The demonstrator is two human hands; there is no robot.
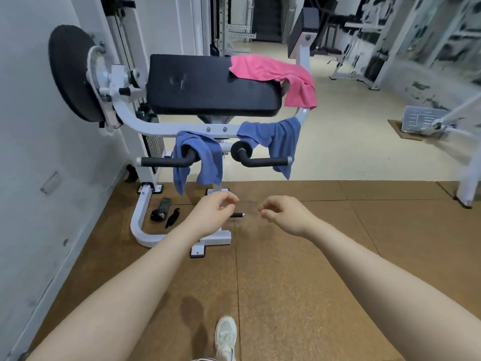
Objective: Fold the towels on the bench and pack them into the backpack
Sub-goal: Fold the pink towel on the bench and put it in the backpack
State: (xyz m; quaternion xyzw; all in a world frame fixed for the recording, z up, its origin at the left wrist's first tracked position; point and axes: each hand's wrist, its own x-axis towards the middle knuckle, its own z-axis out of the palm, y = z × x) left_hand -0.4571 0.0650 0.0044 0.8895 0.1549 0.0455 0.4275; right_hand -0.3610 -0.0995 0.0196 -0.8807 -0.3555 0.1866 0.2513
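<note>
While both bare arms reach forward over the brown floor mat (299,282), the left hand (213,214) and the right hand (283,214) hang in the air side by side, close together but apart, and neither touches a towel. The fingers of each hand are loosely curled inward, with the thumb near the fingertips, and they hold nothing.

Just beyond the hands stands the bench (208,84), a white-framed gym machine with a black padded seat. A pink towel (276,76) lies on the far right corner of the pad and droops over its right edge. Below the pad, on the near side, two blue towels hang from the frame. The left blue towel (197,160) is draped over the left black handle (166,162) and hangs down toward the floor, its lower edge a little above and beyond the left hand. The right blue towel (276,139) is draped over the white crossbar (182,130) above the right handle (265,161) and hangs down behind that handle's outer end.

A round black pad (70,71) sits on the machine's left side, near the white wall (26,126). On the mat beside the machine's left foot lie a few small black items (164,212); what they are I cannot tell. A white shoe (226,337) shows at the near edge. Further gym equipment stands far right on the pale floor (351,131).
</note>
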